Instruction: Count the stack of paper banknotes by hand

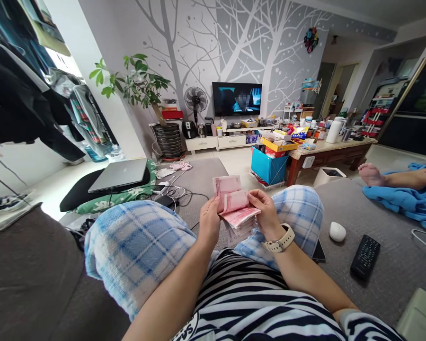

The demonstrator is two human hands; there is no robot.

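A thick stack of pinkish-red banknotes is held above my lap, between my knees in blue and white plaid trousers. My left hand grips its left side, the thumb pressed on the notes. My right hand, with a cream watch at the wrist, pinches the upper right edge of a note that is folded up from the stack. One note stands higher at the back. Lower notes fan out beneath, their ends partly in shadow.
On the grey sofa to the right lie a white mouse, a black remote and a phone. Another person's bare foot rests by a blue cloth. A laptop and cables lie left. A cluttered table stands ahead.
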